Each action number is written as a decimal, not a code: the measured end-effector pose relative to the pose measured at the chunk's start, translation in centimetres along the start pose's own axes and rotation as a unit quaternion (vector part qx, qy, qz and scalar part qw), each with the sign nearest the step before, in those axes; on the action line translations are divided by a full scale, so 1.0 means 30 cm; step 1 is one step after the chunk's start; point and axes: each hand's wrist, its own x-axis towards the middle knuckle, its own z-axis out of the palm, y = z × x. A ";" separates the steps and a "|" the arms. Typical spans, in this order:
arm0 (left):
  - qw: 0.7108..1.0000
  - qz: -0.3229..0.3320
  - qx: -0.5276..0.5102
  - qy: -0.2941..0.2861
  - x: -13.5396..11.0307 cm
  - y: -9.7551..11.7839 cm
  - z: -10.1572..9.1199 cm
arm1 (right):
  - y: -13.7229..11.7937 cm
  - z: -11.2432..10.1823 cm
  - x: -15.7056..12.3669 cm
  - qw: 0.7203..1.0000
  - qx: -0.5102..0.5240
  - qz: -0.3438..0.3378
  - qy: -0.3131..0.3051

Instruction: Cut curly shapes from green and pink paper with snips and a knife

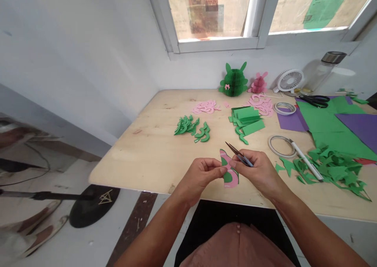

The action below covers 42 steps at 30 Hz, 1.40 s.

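Observation:
My left hand (203, 174) pinches the left edge of a pink paper cutout (234, 177) that lies against a piece of green paper (227, 177). From the other side, my right hand (257, 170) touches the same papers with its fingertips. That hand also grips a pair of scissors (240, 155), blades pointing up and to the left. Curved green cutouts (202, 132) lie beyond my left hand. A stack of folded green paper (246, 117) is farther back, past the scissors.
Pink cutouts (204, 107) lie toward the back. Green and pink paper figures (234, 81) stand by the wall, near a small white fan (290, 80). At right are tape rolls (282, 146), a white pen (306, 160), green scraps (338, 168) and black-handled scissors (315, 100).

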 end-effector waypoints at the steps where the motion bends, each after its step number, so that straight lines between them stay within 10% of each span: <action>1: 1.000 0.001 0.001 -0.006 0.001 0.003 -0.002 | -0.003 -0.001 -0.001 1.000 0.000 0.000 -0.003; 42: 0.997 0.036 -0.064 0.033 -0.015 0.000 -0.002 | 0.111 -0.010 -0.141 0.999 -0.031 0.004 -0.021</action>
